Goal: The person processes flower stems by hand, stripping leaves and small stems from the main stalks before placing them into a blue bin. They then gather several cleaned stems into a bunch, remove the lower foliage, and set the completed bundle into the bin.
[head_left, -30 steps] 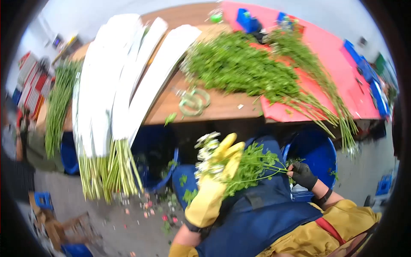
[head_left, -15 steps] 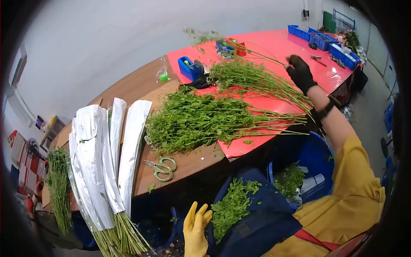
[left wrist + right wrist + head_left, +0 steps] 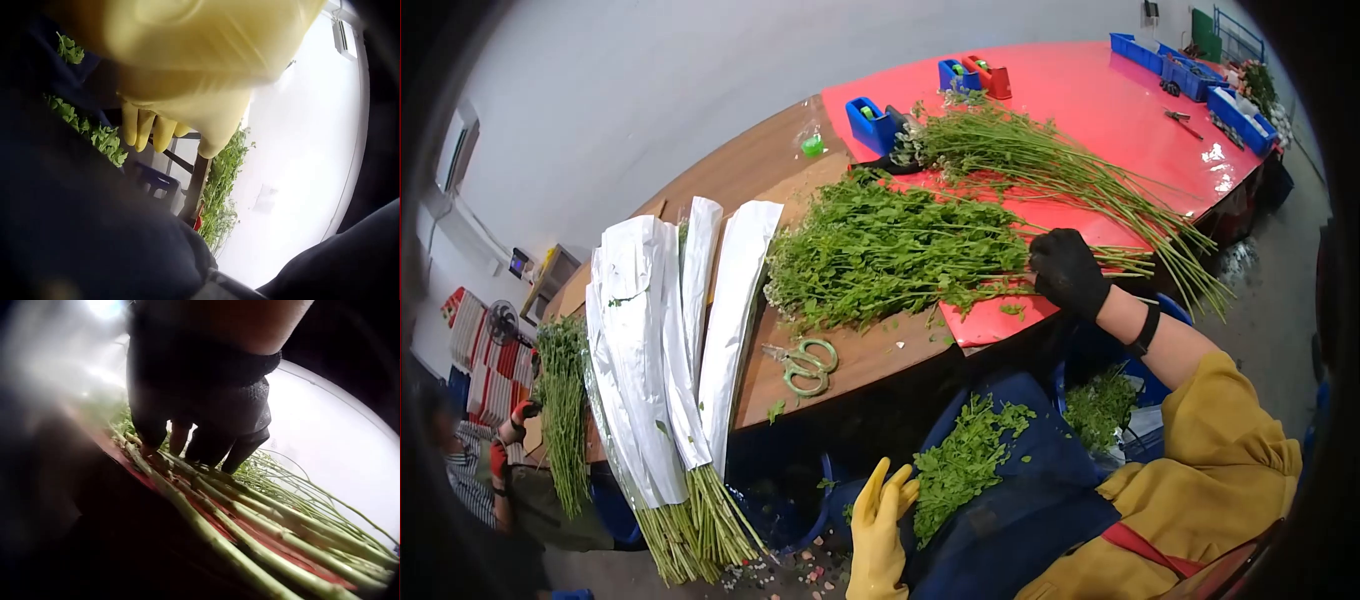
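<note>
Left hand (image 3: 878, 535): smooth yellow rubber glove, slight sheen. Right hand (image 3: 1068, 272): matt black knit glove, fingertips on green stems (image 3: 250, 515), smooth and waxy. Counter (image 3: 870, 355): bare brown wood, matt; far part covered by a glossy red sheet (image 3: 1100, 110). Sleeves (image 3: 650, 340) look like white, semi-gloss paper or film. Scissors (image 3: 805, 362): green plastic handles. Apron (image 3: 1010, 500): dark blue matt cloth.

Left hand (image 3: 878, 535): yellow rubber glove. Right hand (image 3: 1068, 272): black fabric glove with black wrist strap (image 3: 1144, 329). Torso: mustard-yellow long-sleeved jacket (image 3: 1220, 470), navy apron (image 3: 1020, 500), red strap (image 3: 1145, 555).
</note>
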Available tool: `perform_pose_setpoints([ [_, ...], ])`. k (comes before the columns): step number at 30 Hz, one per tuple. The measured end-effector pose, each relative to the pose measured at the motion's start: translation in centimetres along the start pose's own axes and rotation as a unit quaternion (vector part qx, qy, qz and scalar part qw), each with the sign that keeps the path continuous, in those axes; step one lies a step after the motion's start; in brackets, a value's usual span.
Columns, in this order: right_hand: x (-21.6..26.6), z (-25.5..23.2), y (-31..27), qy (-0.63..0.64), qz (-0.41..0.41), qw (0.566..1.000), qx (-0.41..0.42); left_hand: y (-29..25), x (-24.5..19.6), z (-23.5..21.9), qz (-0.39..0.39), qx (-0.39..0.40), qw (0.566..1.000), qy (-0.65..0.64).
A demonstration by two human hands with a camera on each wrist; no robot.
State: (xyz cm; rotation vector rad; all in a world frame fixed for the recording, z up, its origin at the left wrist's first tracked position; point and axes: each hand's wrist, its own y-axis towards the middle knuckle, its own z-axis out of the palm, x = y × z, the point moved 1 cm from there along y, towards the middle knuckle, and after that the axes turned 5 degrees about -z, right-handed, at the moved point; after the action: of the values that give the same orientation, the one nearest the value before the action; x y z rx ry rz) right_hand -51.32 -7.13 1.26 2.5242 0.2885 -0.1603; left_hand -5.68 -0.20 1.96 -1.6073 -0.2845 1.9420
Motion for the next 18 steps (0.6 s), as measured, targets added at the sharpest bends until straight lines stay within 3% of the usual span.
perform_pose_setpoints([
  [2,1.5,-0.9,-0.5,-0.018,-0.01,1.0,0.004,0.5,1.2,-0.2,-0.004,0.022,1.0,0.003],
  [3,1.6,-1.3,-0.6,0.028,-0.003,0.998,0.062,0.5,1.3,0.1,-0.009,0.026,1.0,-0.005],
  [6,1.4,0.0,-1.1,0.034,-0.031,0.998,-0.043,0.6,1.2,0.3,-0.021,0.032,0.999,-0.002],
  [8,2.6,-1.9,-0.3,0.118,0.052,0.99,-0.054,0.6,1.5,-0.1,-0.014,0.034,0.999,0.0],
  [10,4.0,-3.6,-0.4,0.246,0.164,0.953,-0.062,0.5,1.5,-0.3,-0.012,0.034,0.999,0.0],
  [11,5.0,-5.1,-0.4,0.277,0.245,0.929,-0.019,0.6,1.6,-0.4,-0.012,0.036,0.999,-0.001],
  [14,6.1,-7.4,-2.0,0.337,0.157,0.925,0.079,0.5,1.4,-0.5,-0.011,0.047,0.999,0.0],
  [17,7.8,-7.2,-4.6,0.472,0.189,0.853,0.122,1.0,0.5,-0.3,0.018,0.087,0.996,0.001],
  [18,8.7,-7.6,-5.3,0.541,0.27,0.774,0.189,0.8,-0.1,-0.3,0.065,0.116,0.991,0.004],
])
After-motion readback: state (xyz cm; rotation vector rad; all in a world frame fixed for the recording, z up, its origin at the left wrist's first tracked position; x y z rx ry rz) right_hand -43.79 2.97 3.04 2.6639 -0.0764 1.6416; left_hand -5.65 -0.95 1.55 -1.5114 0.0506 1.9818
